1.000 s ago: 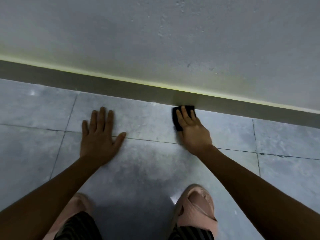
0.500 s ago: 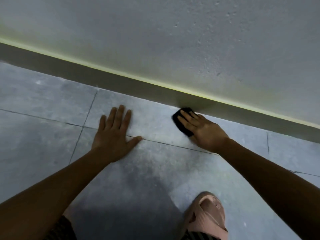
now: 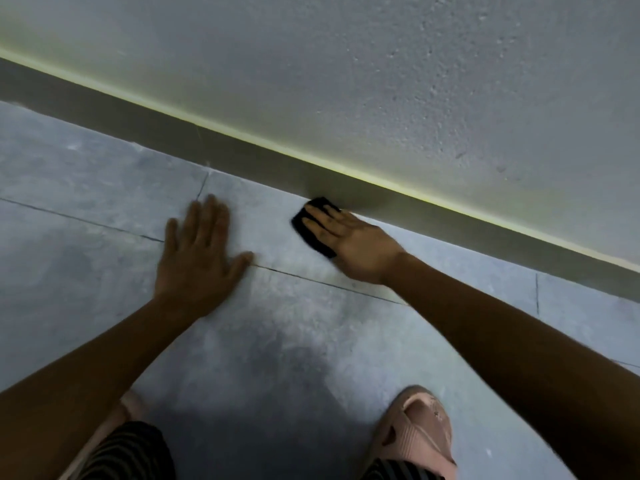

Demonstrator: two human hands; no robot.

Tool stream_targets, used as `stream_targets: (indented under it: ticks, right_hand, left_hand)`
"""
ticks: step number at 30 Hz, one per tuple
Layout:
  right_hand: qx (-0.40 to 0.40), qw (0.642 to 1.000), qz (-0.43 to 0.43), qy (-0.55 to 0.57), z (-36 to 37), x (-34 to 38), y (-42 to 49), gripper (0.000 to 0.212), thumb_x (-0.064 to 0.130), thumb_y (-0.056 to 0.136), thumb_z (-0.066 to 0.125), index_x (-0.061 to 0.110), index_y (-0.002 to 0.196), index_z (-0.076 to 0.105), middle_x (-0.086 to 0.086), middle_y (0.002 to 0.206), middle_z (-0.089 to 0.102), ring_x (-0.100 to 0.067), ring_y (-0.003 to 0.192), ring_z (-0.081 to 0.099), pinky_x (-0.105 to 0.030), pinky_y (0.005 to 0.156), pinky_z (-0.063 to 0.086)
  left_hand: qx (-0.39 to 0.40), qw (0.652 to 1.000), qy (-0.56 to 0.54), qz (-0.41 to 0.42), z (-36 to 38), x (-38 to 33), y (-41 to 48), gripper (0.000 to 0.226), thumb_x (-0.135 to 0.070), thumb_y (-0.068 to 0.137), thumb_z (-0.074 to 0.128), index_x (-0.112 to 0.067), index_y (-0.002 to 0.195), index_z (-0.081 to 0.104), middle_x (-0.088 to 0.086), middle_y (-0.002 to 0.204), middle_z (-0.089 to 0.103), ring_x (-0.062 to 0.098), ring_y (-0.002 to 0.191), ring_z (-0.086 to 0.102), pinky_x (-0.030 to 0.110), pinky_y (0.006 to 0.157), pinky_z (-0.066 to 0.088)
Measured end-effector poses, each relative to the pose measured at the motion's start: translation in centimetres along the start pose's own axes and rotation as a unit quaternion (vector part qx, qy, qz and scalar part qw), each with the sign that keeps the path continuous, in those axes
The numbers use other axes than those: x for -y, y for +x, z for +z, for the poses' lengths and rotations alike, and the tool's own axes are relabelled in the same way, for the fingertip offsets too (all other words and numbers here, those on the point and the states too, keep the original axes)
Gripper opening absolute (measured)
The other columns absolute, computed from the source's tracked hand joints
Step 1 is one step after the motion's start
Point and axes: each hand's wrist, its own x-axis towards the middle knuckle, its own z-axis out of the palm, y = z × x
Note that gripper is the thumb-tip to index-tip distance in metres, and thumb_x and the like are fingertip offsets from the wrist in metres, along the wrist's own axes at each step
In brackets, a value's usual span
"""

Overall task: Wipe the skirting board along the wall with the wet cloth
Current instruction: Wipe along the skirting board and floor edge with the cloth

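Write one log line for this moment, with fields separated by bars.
task: wipe skirting | right hand: straight fingers press cloth at skirting base | left hand: flat on floor

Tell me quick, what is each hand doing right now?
Left hand: open, flat on the floor, holding nothing.
Right hand: open, pressing the black cloth down at the foot of the skirting board.

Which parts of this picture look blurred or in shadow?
Head view: dim light; a dark shadow on the floor tiles between the arms; a yellowish glow along the top of the skirting board; left hand slightly blurred, right hand on the black cloth sharper.
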Motion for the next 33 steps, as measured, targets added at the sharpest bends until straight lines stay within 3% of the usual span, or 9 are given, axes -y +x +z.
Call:
stream_targets:
  ticks: [4,8,12,21,23,25,27,30,33]
  right_hand:
    - [-0.006,1.0,0.018,-0.017,-0.3,-2.8,-5.2,0.053,0.022,0.091,0.039,0.011,0.143,0.039,-0.014,0.143,0.048,-0.033,0.132,0.045,-0.042,0.104,0.04]
    - [0.021,0.996,0.087,0.018,0.0,-0.9,-4.7,0.064,0.031,0.082,0.038,0.01,0.142,0.043,-0.014,0.145,0.045,-0.035,0.133,0.043,-0.044,0.096,0.048]
    - [0.018,0.996,0.082,0.031,-0.1,2.2,0.9,0.064,0.038,0.088,0.033,0.003,0.141,0.043,-0.02,0.146,0.041,-0.041,0.134,0.038,-0.048,0.108,0.036]
    - [0.156,0.983,-0.039,-0.088,-4.2,3.0,8.5,0.067,0.015,0.099,0.033,0.014,0.151,-0.009,-0.011,0.16,-0.011,-0.028,0.147,-0.006,-0.033,0.118,0.004]
    - [0.148,0.984,-0.045,-0.088,-4.1,1.9,6.4,0.067,0.011,0.093,0.035,0.01,0.152,0.003,-0.015,0.159,0.0,-0.032,0.146,0.005,-0.036,0.119,0.015]
    - [0.116,0.988,-0.046,-0.093,-3.8,1.6,5.4,0.064,0.009,0.08,0.033,0.002,0.143,0.036,-0.023,0.148,0.035,-0.039,0.134,0.038,-0.042,0.104,0.043]
    - [0.104,0.991,-0.04,-0.08,-3.2,1.6,6.1,0.064,0.01,0.074,0.033,-0.001,0.134,0.05,-0.023,0.137,0.051,-0.04,0.123,0.052,-0.045,0.092,0.051]
    - [0.058,0.998,-0.033,-0.021,-2.8,4.3,9.7,0.061,0.006,0.079,0.048,0.001,0.14,0.042,-0.023,0.144,0.042,-0.041,0.13,0.043,-0.05,0.101,0.044]
    - [0.018,1.0,-0.017,0.019,-3.0,7.6,14.4,0.058,0.016,0.097,0.039,0.007,0.15,0.019,-0.016,0.158,0.015,-0.034,0.144,0.017,-0.04,0.118,0.017]
  left_hand:
    - [-0.024,0.996,0.014,-0.089,-1.7,6.3,-0.8,0.084,-0.065,0.087,0.014,-0.008,0.147,-0.002,0.015,0.157,-0.002,0.03,0.143,-0.003,0.052,0.112,0.0]
    - [-0.004,0.987,0.009,-0.158,-1.7,7.9,-1.8,0.085,-0.063,0.086,0.013,-0.004,0.147,0.006,0.021,0.156,0.006,0.04,0.141,0.007,0.06,0.109,0.01]
    - [0.001,0.985,-0.022,-0.174,-1.1,7.1,-1.9,0.083,-0.06,0.086,0.015,-0.005,0.148,0.004,0.019,0.156,0.002,0.04,0.142,0.003,0.059,0.11,0.009]
    - [-0.001,0.986,-0.033,-0.166,-1.0,8.0,-1.9,0.085,-0.063,0.085,0.014,-0.007,0.148,0.004,0.017,0.157,0.003,0.038,0.142,0.004,0.057,0.111,0.01]
    - [0.001,0.985,-0.029,-0.169,-1.0,8.3,-2.0,0.086,-0.065,0.084,0.011,-0.009,0.149,0.002,0.015,0.157,0.002,0.036,0.143,0.002,0.055,0.112,0.009]
    - [-0.001,0.986,-0.019,-0.165,-1.0,8.5,-1.9,0.086,-0.068,0.083,0.009,-0.013,0.149,0.001,0.013,0.157,0.0,0.034,0.143,0.0,0.054,0.113,0.007]
    - [-0.004,0.985,-0.01,-0.17,-1.1,9.1,-1.7,0.089,-0.072,0.081,0.012,-0.017,0.15,0.001,0.013,0.157,0.0,0.033,0.143,0.0,0.054,0.112,0.006]
    - [-0.001,0.984,-0.006,-0.181,-1.2,10.0,-1.5,0.099,-0.079,0.076,0.016,-0.016,0.149,-0.002,0.013,0.157,-0.001,0.033,0.143,0.0,0.055,0.112,0.006]
    - [-0.003,0.985,-0.004,-0.172,-1.1,10.5,-1.5,0.102,-0.081,0.074,0.015,-0.013,0.149,-0.001,0.012,0.158,-0.001,0.032,0.144,0.0,0.054,0.113,0.007]
